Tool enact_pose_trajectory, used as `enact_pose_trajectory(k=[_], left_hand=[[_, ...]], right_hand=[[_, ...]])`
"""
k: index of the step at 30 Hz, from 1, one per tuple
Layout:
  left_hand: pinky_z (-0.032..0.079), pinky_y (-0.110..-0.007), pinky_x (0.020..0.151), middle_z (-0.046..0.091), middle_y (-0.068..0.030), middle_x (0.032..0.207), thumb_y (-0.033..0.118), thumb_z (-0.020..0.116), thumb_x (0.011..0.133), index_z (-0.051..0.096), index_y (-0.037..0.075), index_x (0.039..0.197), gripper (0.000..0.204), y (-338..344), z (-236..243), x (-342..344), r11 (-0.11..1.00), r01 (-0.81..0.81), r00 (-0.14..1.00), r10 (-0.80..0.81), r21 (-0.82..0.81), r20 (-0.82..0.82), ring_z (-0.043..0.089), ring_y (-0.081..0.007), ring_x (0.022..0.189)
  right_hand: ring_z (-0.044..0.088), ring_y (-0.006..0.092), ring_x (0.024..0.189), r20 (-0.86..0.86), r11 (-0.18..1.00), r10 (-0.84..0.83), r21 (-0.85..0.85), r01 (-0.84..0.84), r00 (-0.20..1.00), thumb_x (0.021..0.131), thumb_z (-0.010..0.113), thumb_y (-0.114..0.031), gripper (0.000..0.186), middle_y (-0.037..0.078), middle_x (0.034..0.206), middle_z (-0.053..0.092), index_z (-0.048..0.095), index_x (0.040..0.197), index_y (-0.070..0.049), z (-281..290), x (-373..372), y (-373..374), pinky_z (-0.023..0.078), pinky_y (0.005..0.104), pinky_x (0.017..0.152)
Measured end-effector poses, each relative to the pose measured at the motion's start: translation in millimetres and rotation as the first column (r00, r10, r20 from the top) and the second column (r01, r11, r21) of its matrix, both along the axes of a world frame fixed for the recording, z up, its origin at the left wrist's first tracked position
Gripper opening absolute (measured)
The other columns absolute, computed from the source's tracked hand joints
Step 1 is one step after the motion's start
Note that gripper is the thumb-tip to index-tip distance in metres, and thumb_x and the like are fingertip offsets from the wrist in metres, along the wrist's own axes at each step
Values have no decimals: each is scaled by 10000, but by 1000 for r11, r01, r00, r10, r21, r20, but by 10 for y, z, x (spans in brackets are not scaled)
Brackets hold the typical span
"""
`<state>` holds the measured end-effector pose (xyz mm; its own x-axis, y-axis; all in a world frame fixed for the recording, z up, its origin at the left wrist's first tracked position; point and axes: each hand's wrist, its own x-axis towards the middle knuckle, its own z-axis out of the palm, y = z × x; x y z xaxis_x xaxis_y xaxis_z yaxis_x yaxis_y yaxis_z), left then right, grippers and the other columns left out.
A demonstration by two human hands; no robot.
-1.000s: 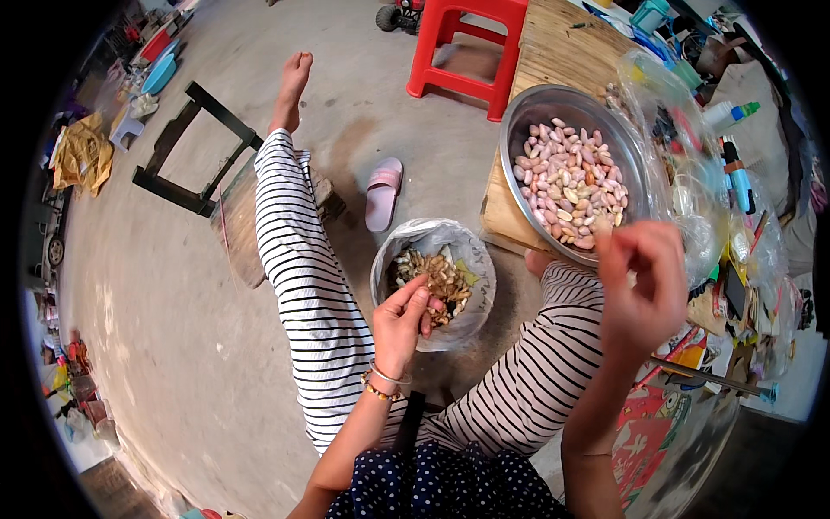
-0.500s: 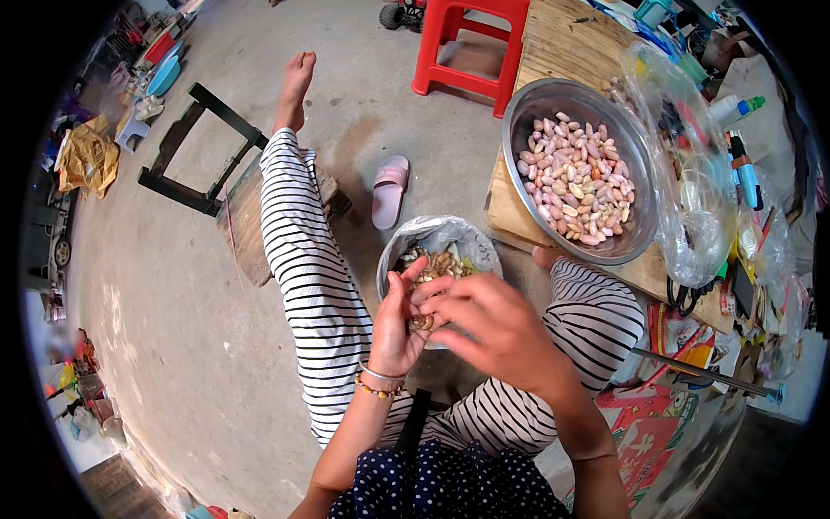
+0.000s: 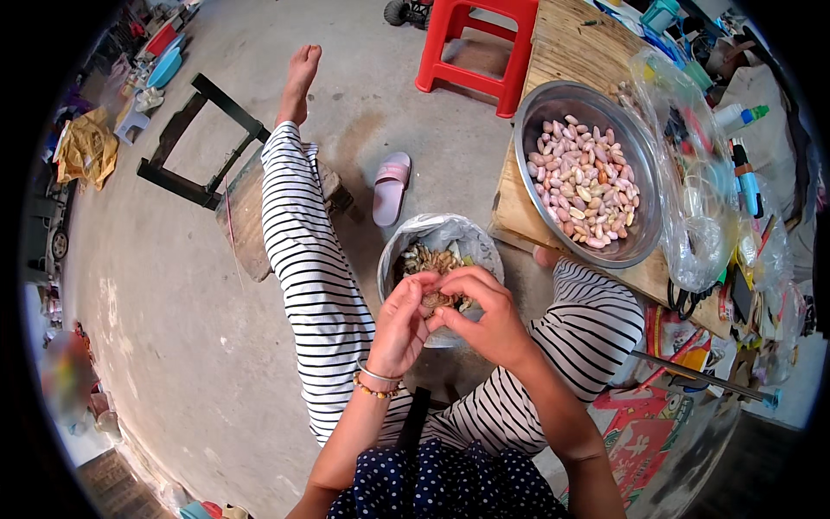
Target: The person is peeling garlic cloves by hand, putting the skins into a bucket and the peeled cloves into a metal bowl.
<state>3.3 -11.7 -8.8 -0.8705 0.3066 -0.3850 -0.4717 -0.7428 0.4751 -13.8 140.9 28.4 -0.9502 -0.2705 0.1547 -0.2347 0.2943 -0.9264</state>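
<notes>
Close together over the bin, my left hand and my right hand pinch a brown peanut in its shell between their fingertips. The fingers partly cover it, so I cannot tell whether the shell is cracked. Below them is a round bin with a pale plastic liner, holding empty peanut shells. To the right, a steel bowl full of shelled pinkish peanuts rests on a wooden table.
The wooden table also carries a clear plastic bag and bottles. A red stool stands beyond the bin, with a pink slipper nearer. On the left is a low wooden chair beside my striped trouser leg.
My right hand has moved left and closed its fingers on the peanut with the left hand. Both hands are now higher and nearer together. The bowl appears slightly farther right.
</notes>
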Motion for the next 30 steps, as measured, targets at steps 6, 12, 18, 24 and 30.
enact_pose_trajectory(k=[6, 12, 18, 24, 30], left_hand=[[535, -273, 730, 584, -71, 1024, 168, 491, 936, 536, 27, 1008, 164, 0, -9, 24, 992, -42, 998, 37, -115, -45, 589, -109, 812], [556, -262, 697, 600, -43, 964, 149, 533, 914, 585, 12, 969, 157, 36, 48, 13, 964, -83, 996, 70, -251, -60, 586, -98, 806], [507, -238, 673, 608, -43, 909, 186, 489, 939, 586, 11, 1014, 213, 13, -20, 24, 939, -103, 994, 87, -329, -64, 580, -108, 781], [390, -177, 599, 537, 45, 749, 232, 531, 925, 612, 24, 1016, 241, 26, -71, 21, 935, -69, 996, 43, -348, -82, 461, -27, 653], [429, -205, 629, 567, 12, 856, 235, 495, 939, 572, 21, 1041, 249, 50, -25, 16, 943, -108, 994, 100, -315, -42, 508, -58, 709]], right_hand=[[574, 243, 830, 31, 999, -37, -1, 37, 999, 732, 671, -51, 175, 120, 896, 566, 561, 848, 21, -4, 3, -43, 465, 321, 737], [580, 145, 794, 135, 992, -95, -72, 105, 986, 783, 650, -27, 85, 94, 889, 587, 592, 802, 33, -103, 8, -32, 480, 255, 682], [569, 111, 690, 186, 979, -152, 161, 123, 971, 811, 657, -98, 136, 48, 794, 602, 602, 845, 22, -98, -9, 46, 464, 226, 600], [518, 54, 547, 649, 969, 124, -241, 49, 751, 857, 622, -153, 145, 7, 705, 599, 606, 861, -8, -110, 72, -27, 413, 191, 481], [503, 37, 537, 605, 966, 35, -224, 129, 795, 856, 623, -141, 147, -2, 678, 589, 602, 850, 4, -152, 70, -53, 392, 185, 457]])
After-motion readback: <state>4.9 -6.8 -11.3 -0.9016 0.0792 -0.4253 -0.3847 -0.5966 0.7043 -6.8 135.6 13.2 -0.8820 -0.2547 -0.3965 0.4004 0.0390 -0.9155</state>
